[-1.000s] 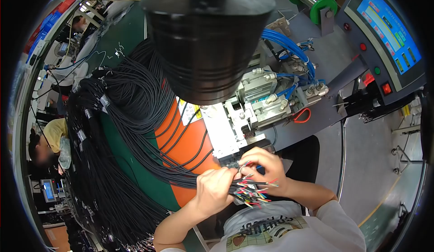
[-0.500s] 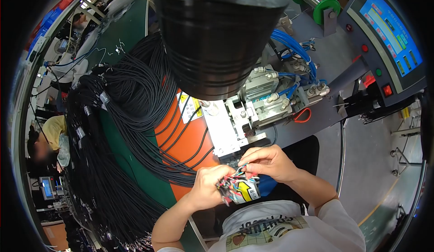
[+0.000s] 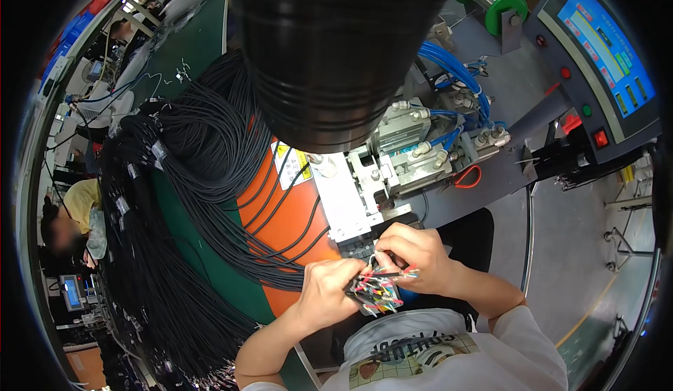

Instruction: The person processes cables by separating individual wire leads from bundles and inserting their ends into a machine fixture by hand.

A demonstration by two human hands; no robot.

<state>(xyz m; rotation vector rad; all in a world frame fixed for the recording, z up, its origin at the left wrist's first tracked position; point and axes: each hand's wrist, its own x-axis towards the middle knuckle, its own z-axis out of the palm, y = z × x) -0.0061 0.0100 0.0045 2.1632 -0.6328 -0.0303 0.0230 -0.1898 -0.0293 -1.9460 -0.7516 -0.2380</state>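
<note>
Our left fingers are clasping a black cable bundle.
Right fingers are curling beside coloured wire ends, their grip unclear.

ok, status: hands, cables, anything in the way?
Left hand gripping black cable bundle. Right hand at splayed coloured wire ends. Black cylinder blocks upper-centre view; both hands visible.

Black cables smooth, rubbery; machine blocks bare metal; shirt matt cloth.

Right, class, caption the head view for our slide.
Black cables with coloured wire ends bunched in the left grip, the right grip close by, near a machine.
</note>
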